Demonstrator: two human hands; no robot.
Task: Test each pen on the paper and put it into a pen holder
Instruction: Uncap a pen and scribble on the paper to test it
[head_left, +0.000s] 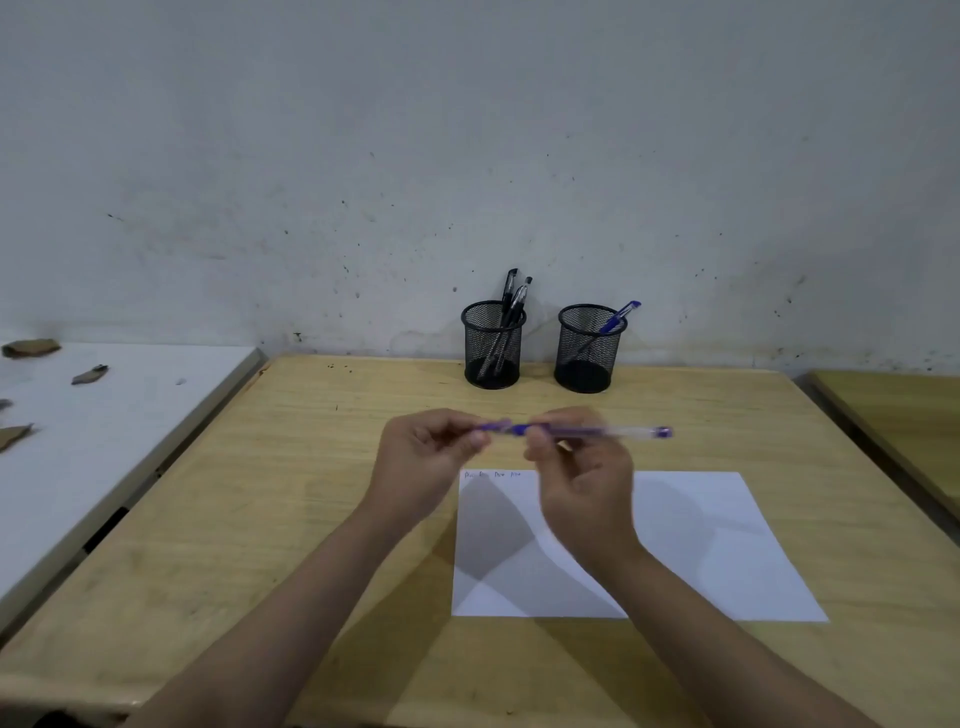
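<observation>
We count 4 pens, 2 mesh pen holders and 1 sheet of paper on the wooden worktop (260, 519). We hold 1 blue pen (597, 431) level above the worktop, between the holders and the paper's far edge, its length running left to right. Our left hand (423, 457) has its fingers curled, pinching the pen's left end, which is blurred, so we cannot tell whether that part is a cap. Our right hand (584, 478) has its thumb and fingers closed around the barrel just beside the left hand, and the clear barrel sticks out to the right past it, ending in a blue tip. The 2 black holders stand side by side at the worktop's far edge, near the wall (467, 156). The left pen holder (492, 345) contains 2 black pens (514, 299), both leaning to the right and poking above its rim. The right pen holder (588, 348) contains 1 blue-capped pen (618, 317), leaning to the right over the rim. The white paper (701, 545) lies flat toward the worktop's near right part, partly under our right forearm, with 4 small written marks (492, 474) in a row along its far left corner. A white surface (104, 441) adjoins the worktop's left edge and bears several brown scraps (31, 348).
</observation>
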